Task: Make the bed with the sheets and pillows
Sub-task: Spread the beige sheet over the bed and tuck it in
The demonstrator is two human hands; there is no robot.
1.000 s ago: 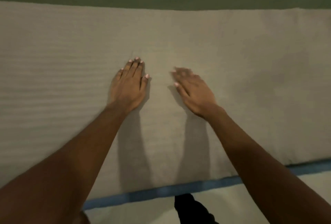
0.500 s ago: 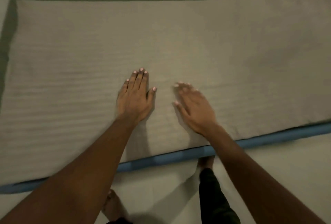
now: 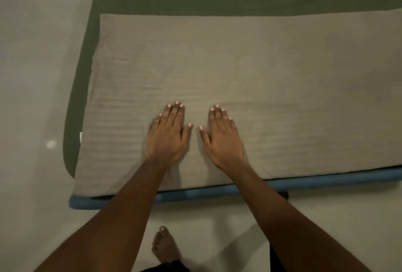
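Smoothing the beige ribbed folded sheet (image 3: 261, 65) likely works best sweeping outward from the middle; the left hand (image 3: 167, 139) and right hand (image 3: 221, 139) lie flat, fingers straight, gripping nothing.

Left hand (image 3: 168, 139) and right hand (image 3: 221, 139) flat, seemingly pressing, on beige sheet (image 3: 282, 80).

Bare forearms. Pale pink nail polish on left hand (image 3: 168, 139) and right hand (image 3: 223, 141). Bare foot (image 3: 165, 245), black trouser hem (image 3: 171, 267).
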